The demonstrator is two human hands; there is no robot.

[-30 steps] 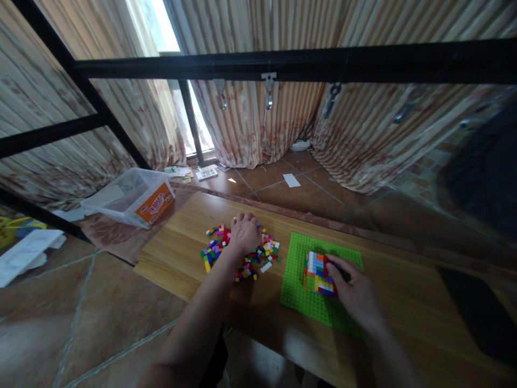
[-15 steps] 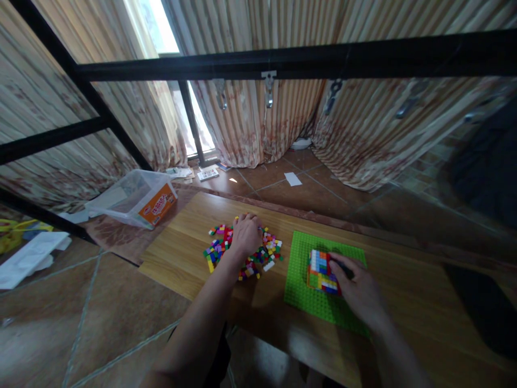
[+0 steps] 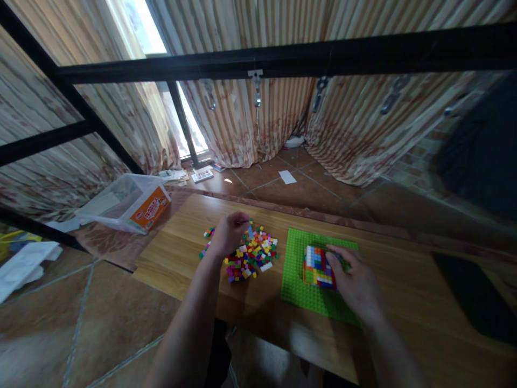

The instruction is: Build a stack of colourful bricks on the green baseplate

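Note:
A pile of small coloured bricks (image 3: 252, 255) lies on the wooden table (image 3: 186, 253). My left hand (image 3: 229, 233) hovers over the pile's left part, raised a little, with its fingers pinched together; what they hold is too small to make out. To the right lies a green baseplate (image 3: 301, 288) with a flat block of mixed-colour bricks (image 3: 316, 267) built on it. My right hand (image 3: 354, 283) rests on the plate, its fingers curled against the block's right side.
A clear plastic box (image 3: 129, 203) with an orange label lies on the floor left of the table. Black metal bars (image 3: 283, 56) cross the view above. Curtains hang behind, papers lie on the tiled floor, and a dark shape (image 3: 474, 293) sits at the table's right end.
My left hand has lifted off the pile and drawn left with its fingers pinched, uncovering more bricks. My right hand stays against the built block.

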